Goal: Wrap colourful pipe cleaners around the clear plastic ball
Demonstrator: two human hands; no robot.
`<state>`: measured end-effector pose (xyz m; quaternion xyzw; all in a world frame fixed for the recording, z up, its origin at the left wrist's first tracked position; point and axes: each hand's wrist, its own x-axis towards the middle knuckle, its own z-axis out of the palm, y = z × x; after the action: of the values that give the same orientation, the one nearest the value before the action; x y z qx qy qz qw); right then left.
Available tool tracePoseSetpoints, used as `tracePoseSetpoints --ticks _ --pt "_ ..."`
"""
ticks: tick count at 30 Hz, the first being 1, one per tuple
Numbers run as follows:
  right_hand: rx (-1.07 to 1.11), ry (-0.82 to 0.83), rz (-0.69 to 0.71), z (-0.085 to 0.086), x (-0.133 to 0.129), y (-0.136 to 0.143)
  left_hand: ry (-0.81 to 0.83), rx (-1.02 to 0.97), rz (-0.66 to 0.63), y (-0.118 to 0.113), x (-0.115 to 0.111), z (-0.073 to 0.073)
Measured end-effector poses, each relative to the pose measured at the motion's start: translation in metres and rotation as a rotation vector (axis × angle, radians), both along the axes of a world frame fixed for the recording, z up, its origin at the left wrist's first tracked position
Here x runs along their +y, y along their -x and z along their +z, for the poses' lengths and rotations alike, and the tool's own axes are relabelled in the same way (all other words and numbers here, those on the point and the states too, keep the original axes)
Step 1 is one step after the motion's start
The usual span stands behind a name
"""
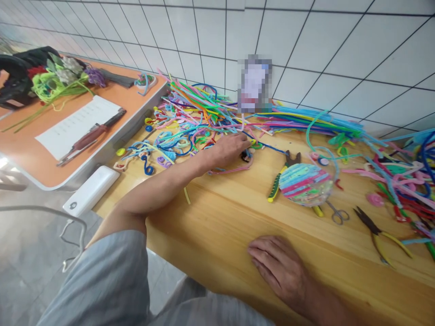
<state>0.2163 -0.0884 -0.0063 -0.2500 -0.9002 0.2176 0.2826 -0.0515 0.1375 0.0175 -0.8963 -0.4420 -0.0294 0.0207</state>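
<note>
Multicoloured pipe-cleaner pile (207,110) could tangle if left hand (233,147), at its edge, drags; right hand (279,267) apart, both grips unclear.

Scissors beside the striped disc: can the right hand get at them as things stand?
Likely yes: the right hand rests on the wood nearby, and nothing visible lies between it and the scissors.

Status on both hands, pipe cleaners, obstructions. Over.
Left hand at pipe cleaners, grip unclear. Right hand resting on table. Green-handled pliers, striped disc beyond it.
</note>
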Motion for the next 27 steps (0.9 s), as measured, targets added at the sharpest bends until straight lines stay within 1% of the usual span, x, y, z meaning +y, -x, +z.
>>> tracePoseSetpoints --ticks 4,8,13,15,19,21,23,24,26,27 --pt "0.006 -0.010 0.005 -0.001 0.000 0.000 0.020 -0.035 0.012 0.002 0.001 -0.006" --pt "0.010 -0.003 0.002 0.000 0.001 0.000 0.029 -0.139 0.092 0.007 0.003 -0.004" --pt "0.017 0.006 0.002 0.001 0.001 0.000 0.028 -0.335 0.198 0.018 0.011 0.008" --pt "0.012 0.003 -0.002 0.001 0.001 0.000 0.052 -0.416 0.190 0.020 0.012 0.012" --pt "0.007 0.000 -0.005 0.000 0.001 0.000 0.137 -0.625 0.110 0.022 0.007 0.024" --pt "0.007 0.001 -0.003 0.001 0.001 0.000 0.144 -0.701 0.120 0.029 0.005 0.032" --pt "0.008 0.006 -0.004 0.001 0.001 -0.001 0.127 -0.695 0.168 0.042 0.007 0.041" --pt "0.008 0.006 -0.004 0.002 0.001 -0.001 0.123 -0.646 0.197 0.051 0.008 0.045" --pt "0.007 0.000 -0.001 0.002 0.001 0.000 0.138 -0.462 0.250 0.072 0.013 0.049" --pt "0.010 -0.005 -0.001 0.002 0.002 0.000 0.149 -0.349 0.262 0.082 0.015 0.048"
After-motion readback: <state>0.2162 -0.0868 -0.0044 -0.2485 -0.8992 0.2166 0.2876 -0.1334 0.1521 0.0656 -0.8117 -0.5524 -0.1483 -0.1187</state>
